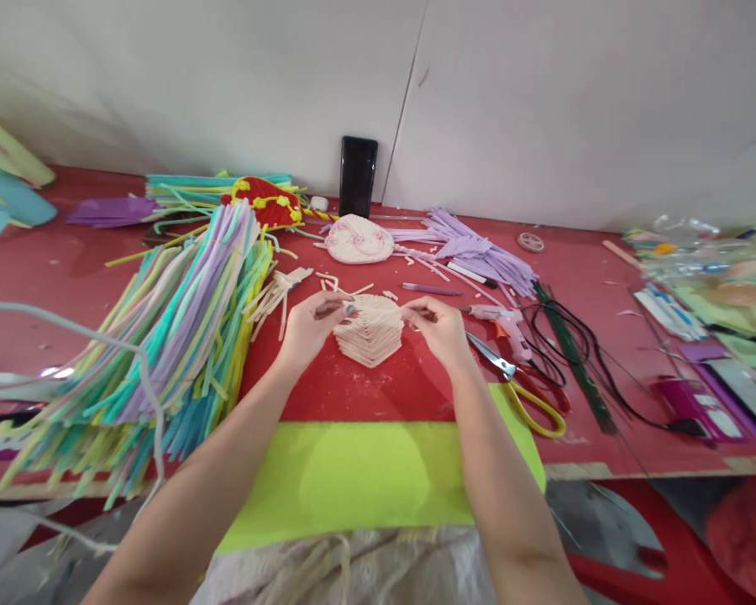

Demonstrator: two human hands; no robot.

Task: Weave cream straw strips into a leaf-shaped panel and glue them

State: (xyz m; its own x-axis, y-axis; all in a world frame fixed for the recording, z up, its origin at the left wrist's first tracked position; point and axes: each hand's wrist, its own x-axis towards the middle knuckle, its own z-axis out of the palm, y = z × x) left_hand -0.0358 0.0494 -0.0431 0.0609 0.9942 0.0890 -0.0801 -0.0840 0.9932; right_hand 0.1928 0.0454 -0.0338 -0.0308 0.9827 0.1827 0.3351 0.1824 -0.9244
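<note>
A cream piece made of pipe cleaners, laid in V-shaped rows, is in front of me at the middle of the red table. My left hand pinches at its upper left edge, thumb and forefinger together. At the upper right edge, my right hand pinches in the same way. The fingertips hide exactly which strand each one grips. Loose cream pipe-cleaner pieces lie beyond my left hand. A pink glue gun and scissors with yellow handles rest to the right of my right hand.
A large bundle of coloured pipe cleaners covers the left side. Behind are a white-and-pink oval piece, a red-and-yellow piece, purple pipe cleaners and a phone against the wall. A yellow-green sheet covers the near edge.
</note>
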